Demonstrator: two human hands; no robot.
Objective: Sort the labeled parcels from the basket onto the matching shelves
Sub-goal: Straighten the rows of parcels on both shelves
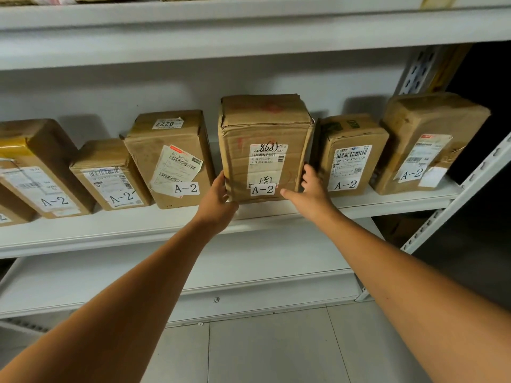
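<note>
A tall brown cardboard parcel [265, 125] with a white A-2 sticker stands upright on the white middle shelf [387, 201], in a row of other A-2 parcels. My left hand [218, 201] grips its lower left edge, thumb on the front face. My right hand [313, 189] holds its lower right side, with the fingers in the gap beside the neighbouring box and the thumb stretched along the bottom front. The basket is out of view.
A-2 parcels stand on both sides: a leaning box [171, 158] close on the left, a smaller box [351, 156] tight on the right, more further out. An upper shelf [249, 37] hangs overhead. A slotted upright [456, 197] and lower shelf [249, 275] are nearby.
</note>
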